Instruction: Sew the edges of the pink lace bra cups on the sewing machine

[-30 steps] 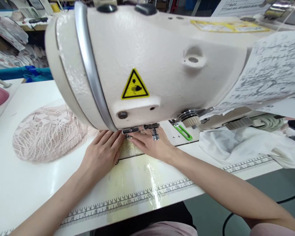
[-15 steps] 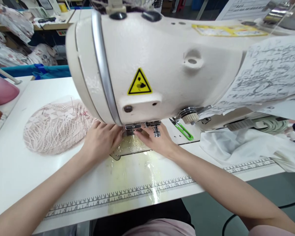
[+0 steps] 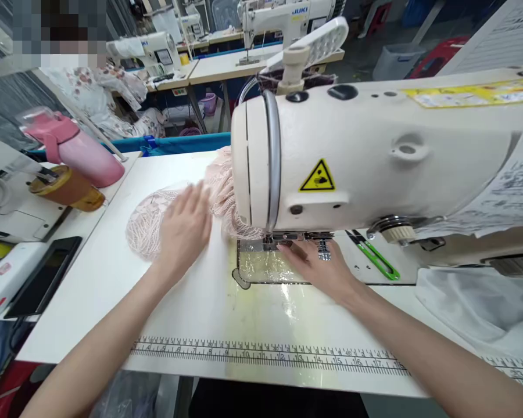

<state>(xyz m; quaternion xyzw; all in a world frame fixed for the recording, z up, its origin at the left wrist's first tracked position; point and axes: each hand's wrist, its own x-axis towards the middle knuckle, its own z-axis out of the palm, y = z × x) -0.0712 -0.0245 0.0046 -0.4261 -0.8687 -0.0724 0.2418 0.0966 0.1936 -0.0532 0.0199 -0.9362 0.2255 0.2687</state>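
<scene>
A white sewing machine head (image 3: pixel 353 145) stands over the bed. Pale pink lace fabric (image 3: pixel 222 188) is bunched at its left end, its edge running toward the presser foot (image 3: pixel 272 241). Left of it lies a rounded lace piece (image 3: pixel 143 226), partly covered by my left hand (image 3: pixel 185 223), which is open with stretched fingers slightly blurred. Beside the presser foot, on the right, is my right hand (image 3: pixel 320 264), thumb stretched along the bed. Its other fingers are partly hidden behind the machine's metal parts; nothing shows in its grasp. Green thread snips (image 3: pixel 377 255) lie right of that hand.
A printed ruler (image 3: pixel 261 354) runs along the table's front edge. White sheer cloth (image 3: pixel 475 307) lies at right. On the left are a pink bottle (image 3: pixel 81 145), an amber cup (image 3: pixel 70 188) and a black phone (image 3: pixel 46 276). A person in floral clothing (image 3: pixel 91 93) sits beyond.
My left hand has come away from the presser foot, leftward over the lace. The lace is now bunched behind the machine's left end. My right hand stays by the foot; the view has swung left and up.
</scene>
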